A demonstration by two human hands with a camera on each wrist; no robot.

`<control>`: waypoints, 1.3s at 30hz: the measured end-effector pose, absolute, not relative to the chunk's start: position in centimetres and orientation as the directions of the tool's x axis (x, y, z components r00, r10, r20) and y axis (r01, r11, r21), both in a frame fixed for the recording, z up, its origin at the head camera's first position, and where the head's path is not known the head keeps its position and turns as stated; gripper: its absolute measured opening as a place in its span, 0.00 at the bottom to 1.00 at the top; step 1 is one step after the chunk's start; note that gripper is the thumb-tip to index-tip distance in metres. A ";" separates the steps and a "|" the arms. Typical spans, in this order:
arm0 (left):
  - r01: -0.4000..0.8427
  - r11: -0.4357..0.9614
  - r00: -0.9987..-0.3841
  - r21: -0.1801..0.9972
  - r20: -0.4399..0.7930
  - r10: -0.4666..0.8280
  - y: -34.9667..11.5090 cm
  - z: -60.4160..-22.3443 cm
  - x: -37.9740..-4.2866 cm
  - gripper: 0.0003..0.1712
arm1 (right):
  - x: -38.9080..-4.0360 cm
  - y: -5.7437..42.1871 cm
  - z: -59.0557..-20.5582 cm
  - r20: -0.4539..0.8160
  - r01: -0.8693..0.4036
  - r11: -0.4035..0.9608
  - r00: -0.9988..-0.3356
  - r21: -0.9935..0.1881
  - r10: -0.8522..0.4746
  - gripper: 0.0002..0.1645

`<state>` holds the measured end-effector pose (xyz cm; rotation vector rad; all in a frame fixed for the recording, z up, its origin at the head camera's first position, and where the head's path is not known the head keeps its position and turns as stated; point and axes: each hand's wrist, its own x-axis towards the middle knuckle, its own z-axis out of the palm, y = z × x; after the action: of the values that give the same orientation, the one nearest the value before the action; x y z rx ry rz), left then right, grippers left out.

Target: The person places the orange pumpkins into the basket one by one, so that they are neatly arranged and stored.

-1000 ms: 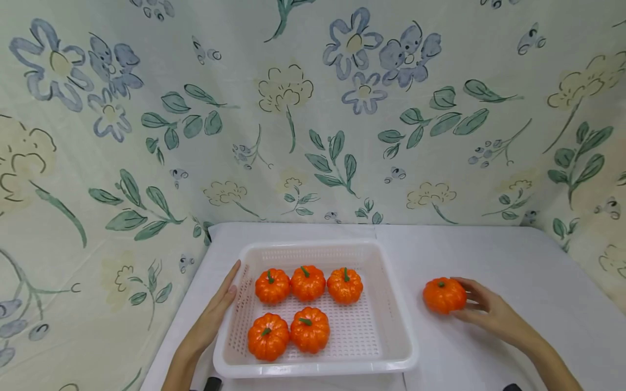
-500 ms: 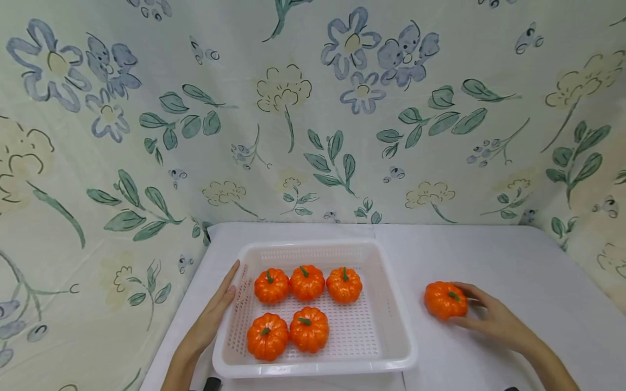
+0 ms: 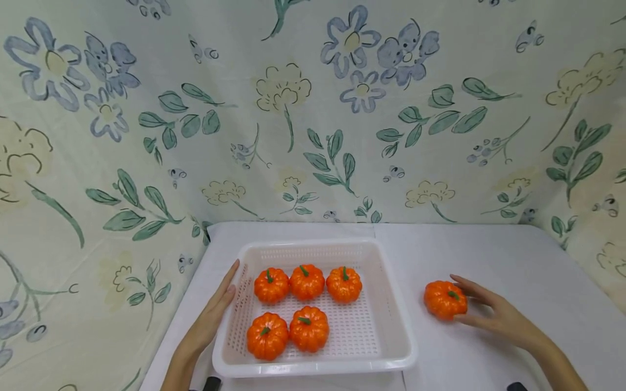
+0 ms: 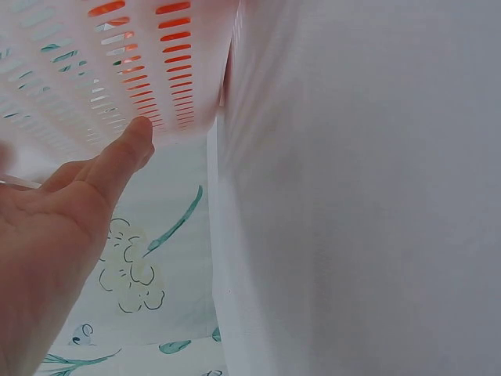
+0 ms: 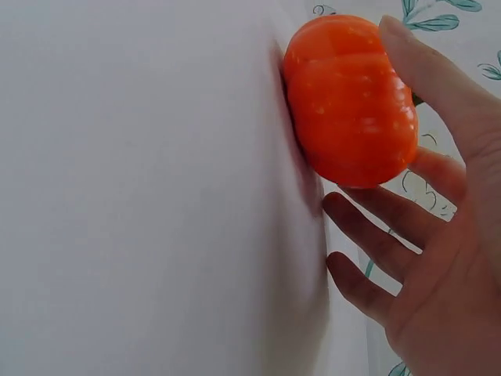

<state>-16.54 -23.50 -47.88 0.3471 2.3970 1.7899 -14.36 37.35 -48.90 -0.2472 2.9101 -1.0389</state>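
In the head view, a small orange pumpkin (image 3: 445,300) with a green stem sits on the white table to the right of the basket. My right hand (image 3: 504,320) is beside it, thumb and fingers spread around its right side. The right wrist view shows the thumb close to the pumpkin (image 5: 352,102) and the other fingers parted, not gripping it. Against the left wall of a white plastic basket (image 3: 398,326), my left hand (image 3: 207,320) rests with straight fingers. Its fingertip (image 4: 139,129) touches the slotted wall in the left wrist view.
Inside the basket are several more orange pumpkins, with three in the back row (image 3: 307,282) and two in front (image 3: 309,329). White cloth covers the table (image 3: 455,250). A floral curtain (image 3: 313,136) hangs behind and at both sides.
The pumpkin on the table has tipped and turned, its stem shifting to the right, and moved slightly toward me. My right fingers have since loosened and spread from it. My left hand stays put.
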 end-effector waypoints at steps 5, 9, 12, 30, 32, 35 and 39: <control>0.105 0.267 -0.965 0.958 0.034 0.259 -23.5 -47.9 -16.5 0.32 | -15.1 36.0 -48.6 -0.022 -0.114 0.770 -0.986 -0.628 -0.164 0.50; 0.106 0.264 -0.964 0.959 0.034 0.264 -23.5 -47.8 -16.6 0.32 | -15.7 35.6 -48.6 -0.011 -0.128 0.778 -0.985 -0.615 -0.172 0.49; 0.102 0.266 -0.965 0.959 0.030 0.262 -23.5 -47.9 -16.6 0.32 | -16.1 35.6 -48.2 0.005 -0.143 0.782 -0.984 -0.607 -0.176 0.49; 0.109 0.276 -0.966 0.955 0.036 0.258 -23.6 -48.0 -16.6 0.32 | -19.8 32.4 -40.5 0.173 -0.362 0.709 -0.929 -0.605 -0.327 0.46; 0.111 0.271 -0.965 0.956 0.038 0.260 -23.6 -48.0 -16.6 0.32 | -20.1 31.6 -39.6 0.173 -0.379 0.702 -0.921 -0.603 -0.349 0.45; 0.106 0.272 -0.965 0.956 0.033 0.259 -23.7 -48.0 -16.6 0.32 | -20.6 30.1 -38.5 0.168 -0.416 0.684 -0.901 -0.600 -0.400 0.45; 0.104 0.271 -0.966 0.957 0.033 0.257 -23.7 -48.0 -16.7 0.31 | -21.2 28.1 -37.4 0.140 -0.460 0.644 -0.864 -0.611 -0.484 0.44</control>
<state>-16.68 -23.70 -47.95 0.3437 2.3988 1.7897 -21.19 28.05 -37.42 -0.8090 2.8148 -1.0312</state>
